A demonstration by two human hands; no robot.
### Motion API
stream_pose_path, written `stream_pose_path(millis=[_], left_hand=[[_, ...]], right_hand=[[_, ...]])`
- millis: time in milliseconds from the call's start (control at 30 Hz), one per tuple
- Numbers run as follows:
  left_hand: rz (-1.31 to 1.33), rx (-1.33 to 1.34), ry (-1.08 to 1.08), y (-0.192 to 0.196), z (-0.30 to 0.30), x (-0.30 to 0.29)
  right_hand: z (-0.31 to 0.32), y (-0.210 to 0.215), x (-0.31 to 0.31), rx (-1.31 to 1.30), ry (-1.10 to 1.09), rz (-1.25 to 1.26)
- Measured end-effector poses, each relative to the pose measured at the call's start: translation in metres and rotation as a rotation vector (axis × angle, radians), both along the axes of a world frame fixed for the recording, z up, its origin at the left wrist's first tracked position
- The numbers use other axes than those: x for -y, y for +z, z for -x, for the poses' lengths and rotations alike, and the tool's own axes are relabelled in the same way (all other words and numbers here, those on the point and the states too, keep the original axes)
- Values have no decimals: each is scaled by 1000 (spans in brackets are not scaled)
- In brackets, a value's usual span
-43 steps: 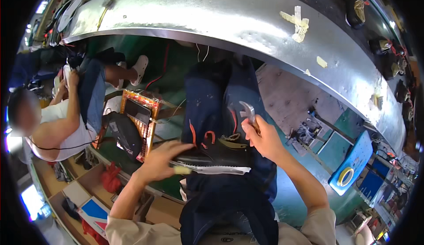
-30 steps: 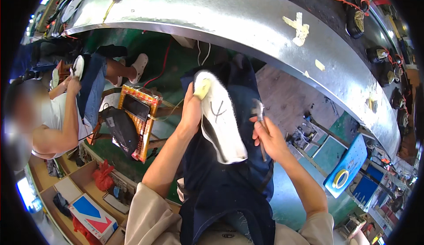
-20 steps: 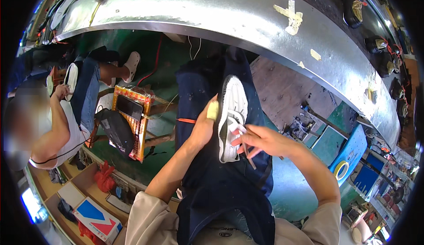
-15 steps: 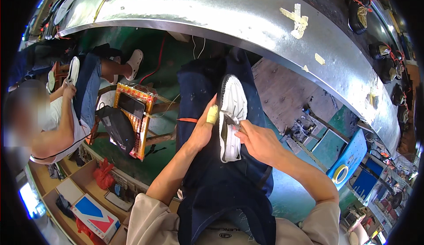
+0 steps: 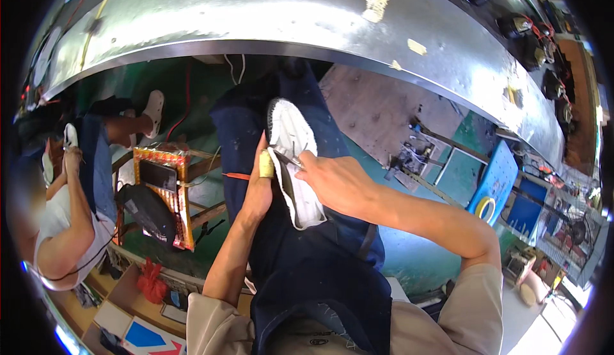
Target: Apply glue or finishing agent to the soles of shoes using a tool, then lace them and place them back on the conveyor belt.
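A white shoe [image 5: 295, 131] with dark stitching along its toe edge lies over my lap on a dark blue apron [image 5: 307, 272]. Its toe points away from me and its opening faces up. My left hand [image 5: 258, 192] grips the shoe's left side, with a yellow wrap [image 5: 265, 163] around the thumb. From the right, my right hand [image 5: 339, 185] closes on a short metal hand tool [image 5: 288, 157] whose tip is at the shoe's opening. My fingers hide most of the tool, so its exact kind is unclear. An orange strip [image 5: 236, 176] shows beside my left hand.
A metal-faced bench [image 5: 256, 22] curves across the front. At left stand a stool with a phone [image 5: 158, 176] and a black bag [image 5: 146, 211]; a co-worker [image 5: 70, 220] sits beyond. A blue board [image 5: 495, 176] with a tape roll [image 5: 485, 208] is at right.
My view has swung right, so the scene sits further left. The shoe has turned, its heel end now further right and its opening more visible. Both hands keep their holds.
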State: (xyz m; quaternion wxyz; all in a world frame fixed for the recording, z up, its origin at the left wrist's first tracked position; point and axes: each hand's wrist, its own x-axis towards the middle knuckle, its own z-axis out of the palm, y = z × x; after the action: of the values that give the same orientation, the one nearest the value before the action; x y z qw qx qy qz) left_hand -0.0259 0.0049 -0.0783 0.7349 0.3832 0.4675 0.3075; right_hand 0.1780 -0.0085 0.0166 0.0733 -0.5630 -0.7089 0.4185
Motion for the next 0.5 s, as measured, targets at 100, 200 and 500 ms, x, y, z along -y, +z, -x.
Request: stream_pose_path(millis=[100, 200, 500], left_hand=[[-92, -9, -50, 1, -6, -4], [-167, 9, -72, -4, -3, 0], [34, 52, -10, 14, -10, -6]], right_hand=[[-19, 12, -5, 55, 111, -46], [-16, 25, -3, 226, 235, -159], [9, -27, 37, -84, -249, -74]])
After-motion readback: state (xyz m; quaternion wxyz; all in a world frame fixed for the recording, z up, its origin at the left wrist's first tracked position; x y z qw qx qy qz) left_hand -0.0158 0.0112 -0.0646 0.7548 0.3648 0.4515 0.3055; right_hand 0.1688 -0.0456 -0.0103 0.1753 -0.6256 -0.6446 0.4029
